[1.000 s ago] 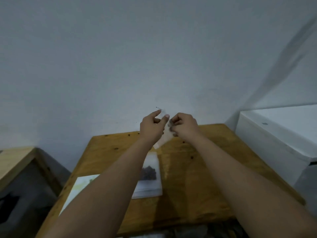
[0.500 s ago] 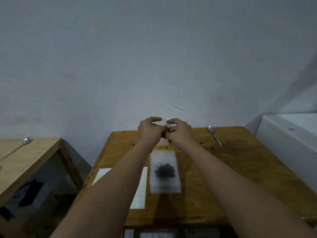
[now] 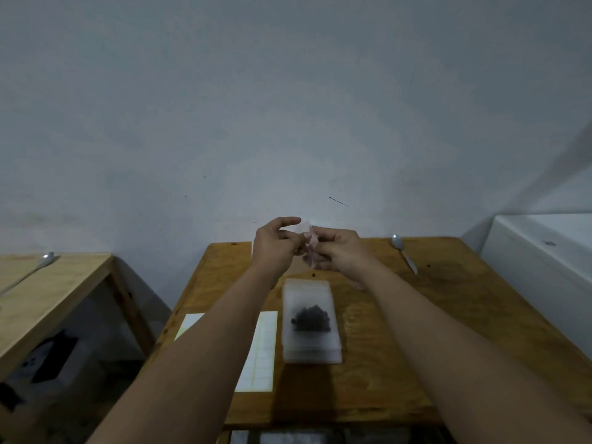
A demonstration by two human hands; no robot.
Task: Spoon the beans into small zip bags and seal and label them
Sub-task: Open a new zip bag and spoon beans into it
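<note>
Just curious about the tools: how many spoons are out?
2. One spoon lies at the far right of the middle table; the other spoon lies on the left table. Others may be hidden out of view.

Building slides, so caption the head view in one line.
Over a table with beans, bag stack, label sheet and spoon, the left hand and right hand pinch a clear zip bag.
</note>
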